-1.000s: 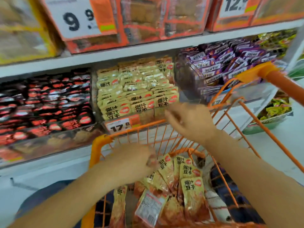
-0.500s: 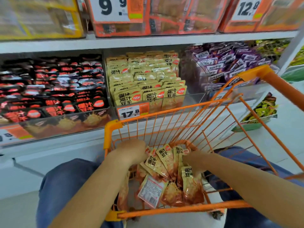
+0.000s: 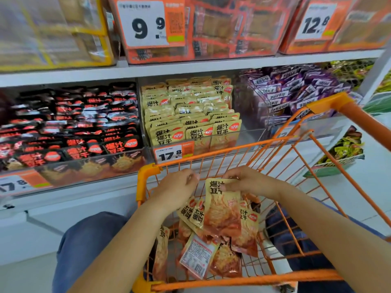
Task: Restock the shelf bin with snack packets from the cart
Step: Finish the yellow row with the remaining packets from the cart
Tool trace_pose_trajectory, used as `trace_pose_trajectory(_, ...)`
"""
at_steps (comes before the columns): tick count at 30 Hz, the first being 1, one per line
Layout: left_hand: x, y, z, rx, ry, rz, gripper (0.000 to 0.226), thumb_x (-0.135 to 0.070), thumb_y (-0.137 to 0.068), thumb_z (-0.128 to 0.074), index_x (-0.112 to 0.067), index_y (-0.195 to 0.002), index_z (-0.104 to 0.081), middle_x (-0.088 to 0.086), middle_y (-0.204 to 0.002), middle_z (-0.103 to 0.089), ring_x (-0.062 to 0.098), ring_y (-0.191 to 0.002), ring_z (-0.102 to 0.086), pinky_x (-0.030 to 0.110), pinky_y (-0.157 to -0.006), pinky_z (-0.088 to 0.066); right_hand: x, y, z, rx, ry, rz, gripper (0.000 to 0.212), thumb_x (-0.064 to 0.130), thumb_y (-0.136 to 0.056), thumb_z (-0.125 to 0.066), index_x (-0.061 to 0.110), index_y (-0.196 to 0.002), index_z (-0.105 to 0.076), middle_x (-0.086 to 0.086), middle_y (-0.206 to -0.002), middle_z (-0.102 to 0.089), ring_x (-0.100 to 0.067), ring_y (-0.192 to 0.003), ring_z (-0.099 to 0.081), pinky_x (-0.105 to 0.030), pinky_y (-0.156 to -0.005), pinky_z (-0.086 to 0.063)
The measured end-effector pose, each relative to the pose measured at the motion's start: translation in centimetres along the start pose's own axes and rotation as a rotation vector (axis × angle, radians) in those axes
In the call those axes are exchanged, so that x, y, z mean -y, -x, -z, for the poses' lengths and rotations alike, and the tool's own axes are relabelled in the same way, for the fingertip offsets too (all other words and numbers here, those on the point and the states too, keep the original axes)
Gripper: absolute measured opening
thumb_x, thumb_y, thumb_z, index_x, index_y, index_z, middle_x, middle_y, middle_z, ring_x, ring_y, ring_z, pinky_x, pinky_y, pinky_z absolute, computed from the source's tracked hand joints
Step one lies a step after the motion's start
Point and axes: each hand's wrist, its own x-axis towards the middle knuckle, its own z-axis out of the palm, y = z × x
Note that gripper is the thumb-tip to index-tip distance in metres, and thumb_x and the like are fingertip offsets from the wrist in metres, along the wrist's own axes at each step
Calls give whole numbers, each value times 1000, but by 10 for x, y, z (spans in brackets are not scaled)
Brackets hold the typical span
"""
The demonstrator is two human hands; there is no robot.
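Shelf unit (image 3: 190,66) fills the background. Middle bin (image 3: 249,134) holds rows of yellow packets standing upright, clear front wall, 17.8 tag below.

Orange cart (image 3: 243,280) is parked right in front of it, with loose snack packets (image 3: 203,252) piled on its floor.

Right hand (image 3: 251,182) pinches the top edge of one yellow packet (image 3: 222,210), lifted above the pile, long axis vertical, hanging down. Left hand (image 3: 177,187) is just beside it, fingers loosely curled, holding nothing I can see (a packet tucked under the palm can't be ruled out).

Key relation: bin is straight ahead and above the hands, past the cart's far rim. Right hand is nearer and already loaded; packet already sits in shelf orientation.

Versus half a second ago: both hands were down in the pile, now raised, one packet clear of it.
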Motion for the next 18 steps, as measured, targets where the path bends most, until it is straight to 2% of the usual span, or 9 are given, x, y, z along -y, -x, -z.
trace_pose_trajectory(5, -10, 6, 5, 1, 200, 23, 37, -49, -99, -34, -24, -114, -57, -9, -100, -65, 16, -100, -60, 39, -92, -46, 5, 4, 0, -14, -40, 8, 26, 27, -84, -71, 2, -91, -69, -1, -81, -65, -10, -73, -64, -22, -66, -48)
trace_pose_trajectory(8, -20, 11, 9, 30, 364, 27, 35, -60, -87, -45, -33, -104, -60, -11, -109, -63, 15, -108, -59, 42, -96, -47, 15, 8, -2, 22, -58, 32, 24, 26, -83, -73, 2, -89, -69, -3, -78, -64, -13, -71, -62, -23, -67, -47)
trace_pose_trajectory(9, -25, 12, 11, 53, 450, 32, 31, -58, -84, -52, -35, -102, -61, -11, -111, -62, 14, -106, -60, 42, -93, -50, 20, 10, -3, 28, -49, 47, 22, 26, -83, -73, 4, -86, -69, -1, -73, -60, -10, -67, -58, -22, -65, -44)
trace_pose_trajectory(11, -32, 12, 16, 151, 576, 43, 23, -41, -82, -67, -32, -103, -62, -12, -103, -63, 14, -94, -66, 34, -81, -57, 35, 15, 1, 31, -42, 83, 21, 25, -83, -72, 4, -86, -68, 5, -63, -53, -7, -59, -51, -18, -59, -39)
trace_pose_trajectory(14, -48, 10, 26, 308, 567, 7, 22, -20, -81, -74, -19, -100, -64, -6, -86, -71, 13, -83, -70, 25, -68, -57, 65, 21, 17, 13, -51, 109, 17, 26, -85, -69, 9, -86, -66, 7, -61, -56, -6, -57, -52, -15, -54, -41)
trace_pose_trajectory(16, -59, 6, 37, 278, 567, 5, 16, -16, -80, -75, -16, -94, -66, -3, -80, -74, 12, -79, -71, 26, -65, -58, 80, 20, 32, -151, -105, 164, 24, 32, -86, -66, 9, -81, -65, 3, -63, -63, -7, -59, -58, -18, -60, -46)
trace_pose_trajectory(18, -68, 0, 49, 140, 611, 25, 15, -14, -80, -74, -10, -93, -68, -1, -78, -74, 10, -72, -71, 23, -57, -55, 81, 10, 53, -573, -31, 243, 25, 31, -90, -64, 8, -84, -69, -4, -78, -71, -15, -74, -66, -30, -74, -52)
